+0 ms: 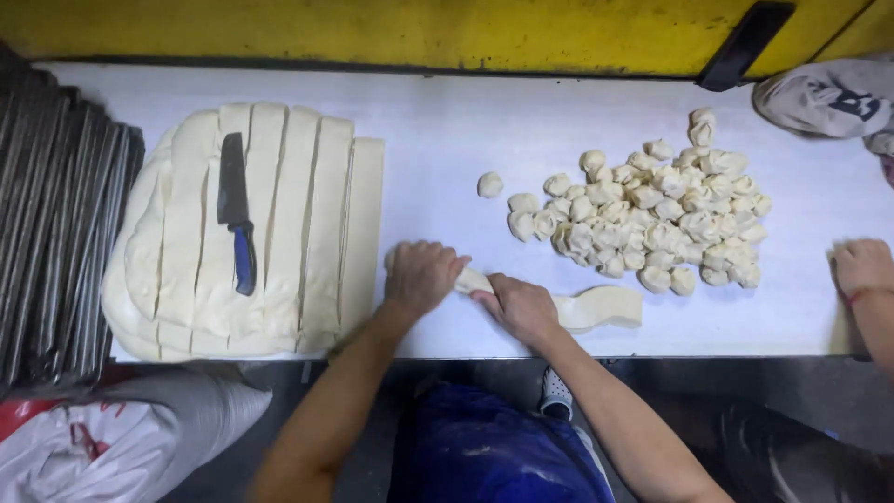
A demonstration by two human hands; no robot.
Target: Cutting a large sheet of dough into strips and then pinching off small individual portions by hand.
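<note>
At the far left a stack of dark metal trays (56, 214) leans beside a big slab of pale dough (270, 233), sliced into long bands, with a blue-handled knife (235, 214) lying on top. My left hand (421, 276) is curled over one end of a dough strip (596, 305) on the white tabletop (447, 130); my right hand (521, 305) pinches the strip just beside it. The strip looks soft, limp and stretchy, probably a little tacky, so I'd grip it close to the end. Beyond it sits a heap of small dough lumps (652, 219), and another person's hand (861, 265) rests at the right edge.
</note>
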